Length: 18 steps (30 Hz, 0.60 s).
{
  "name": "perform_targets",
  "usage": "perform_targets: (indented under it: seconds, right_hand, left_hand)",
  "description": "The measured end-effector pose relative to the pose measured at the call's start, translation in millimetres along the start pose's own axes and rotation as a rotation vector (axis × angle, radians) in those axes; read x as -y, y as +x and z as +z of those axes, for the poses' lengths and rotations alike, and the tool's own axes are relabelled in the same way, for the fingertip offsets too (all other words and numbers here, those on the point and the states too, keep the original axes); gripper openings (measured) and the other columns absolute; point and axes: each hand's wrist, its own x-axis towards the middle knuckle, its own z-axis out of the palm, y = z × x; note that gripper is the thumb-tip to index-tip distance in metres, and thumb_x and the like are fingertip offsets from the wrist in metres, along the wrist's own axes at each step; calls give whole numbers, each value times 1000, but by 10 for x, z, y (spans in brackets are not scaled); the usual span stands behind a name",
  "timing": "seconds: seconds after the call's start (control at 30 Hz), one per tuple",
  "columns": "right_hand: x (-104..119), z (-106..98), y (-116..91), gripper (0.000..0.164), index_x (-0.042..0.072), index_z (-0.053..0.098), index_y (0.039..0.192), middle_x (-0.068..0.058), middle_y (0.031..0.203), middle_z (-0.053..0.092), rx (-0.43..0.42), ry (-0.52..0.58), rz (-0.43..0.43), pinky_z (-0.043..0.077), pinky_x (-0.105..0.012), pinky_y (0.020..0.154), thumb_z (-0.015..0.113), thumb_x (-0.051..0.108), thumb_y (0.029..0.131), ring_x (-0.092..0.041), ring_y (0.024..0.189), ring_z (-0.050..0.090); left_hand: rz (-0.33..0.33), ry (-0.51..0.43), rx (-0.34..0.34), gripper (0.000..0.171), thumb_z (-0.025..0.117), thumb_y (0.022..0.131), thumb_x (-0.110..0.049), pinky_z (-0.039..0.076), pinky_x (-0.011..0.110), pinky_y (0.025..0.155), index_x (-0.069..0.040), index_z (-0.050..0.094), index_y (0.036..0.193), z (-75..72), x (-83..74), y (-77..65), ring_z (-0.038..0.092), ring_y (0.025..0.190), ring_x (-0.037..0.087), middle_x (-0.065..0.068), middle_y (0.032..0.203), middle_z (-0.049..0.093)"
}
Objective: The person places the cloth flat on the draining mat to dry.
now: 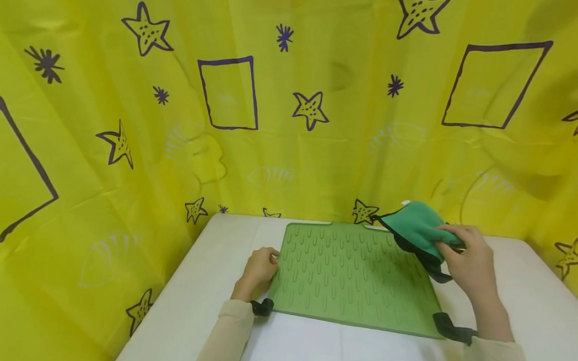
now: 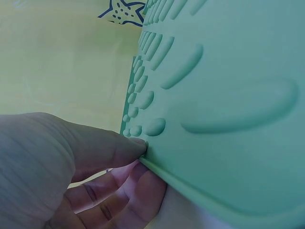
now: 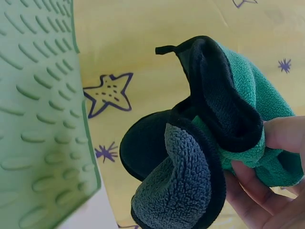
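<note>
A green ribbed mat with rows of raised oblong bumps is at the middle of the table. My left hand pinches its left edge between thumb and fingers; in the left wrist view the thumb presses on the bumpy face and the fingers lie beneath. My right hand holds a bunched cleaning cloth, green on one side and dark grey on the other, above the mat's right far corner. In the right wrist view the cloth hangs in folds with black edging and a small loop, apart from the mat.
The white table extends around the mat. Behind it hangs a yellow curtain printed with stars and frames. Black straps circle both wrists.
</note>
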Motion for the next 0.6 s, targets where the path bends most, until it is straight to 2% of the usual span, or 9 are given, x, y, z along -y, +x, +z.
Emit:
perform_targets:
  seconds: [0.07,0.13,0.2,0.27,0.3,0.37,0.43,0.5,0.6]
  right_hand:
    - [29,30,-1,26,-3,72,117,-27,120,58,7,8,-11,34,5,74,72,-3,90,9,95,46]
    - [57,61,-3,26,-2,71,117,-26,121,58,15,13,-15,34,5,74,71,-3,91,-10,98,56]
    - [77,94,-3,26,-3,71,117,-26,121,57,28,26,-17,34,5,74,71,-3,91,-31,100,59]
    - [93,130,-5,26,-3,70,117,-26,120,57,44,41,-23,35,5,74,71,-3,92,-40,101,58]
    - [103,147,-8,26,-2,70,118,-25,120,57,50,43,-25,35,4,73,71,-3,92,-37,100,58]
    - [121,183,-15,26,-1,70,117,-23,118,58,61,51,-34,37,3,74,71,-2,92,-21,100,58]
    - [137,223,-27,26,0,71,117,-21,116,59,69,55,-44,39,2,74,72,-2,91,-4,98,52]
    - [157,261,-40,26,1,71,116,-19,116,59,74,59,-50,40,1,74,73,-2,91,8,96,45]
    - [180,328,-56,26,1,71,115,-19,116,60,84,68,-57,42,-1,74,73,-3,90,7,97,45]
  left_hand:
    - [0,2,0,33,68,87,1,52,33,72,0,71,120,2,5,1,62,82,19,6,91,70]
    - [2,1,-2,33,68,87,2,52,33,71,0,71,120,1,6,-2,62,81,19,7,90,70]
    - [6,0,-5,33,68,87,2,52,33,71,1,71,120,-2,3,-6,62,81,19,7,90,70]
    - [4,-4,-6,33,68,87,2,52,33,71,1,72,119,-4,0,-11,62,81,20,7,90,70]
    - [9,-3,-6,33,67,87,2,52,34,70,2,71,119,-6,1,-12,62,81,20,7,90,70]
    - [7,-3,-7,33,67,87,2,53,34,71,2,71,119,-8,0,-13,62,81,20,7,90,70]
    - [3,0,-6,34,67,86,3,53,34,72,2,71,120,-5,1,-10,62,82,20,7,90,70]
    - [4,6,-7,34,67,86,3,53,34,72,1,71,120,1,3,-5,62,82,19,6,90,70]
    - [6,13,-7,34,67,86,2,53,34,73,1,72,120,11,7,3,62,81,19,5,89,70]
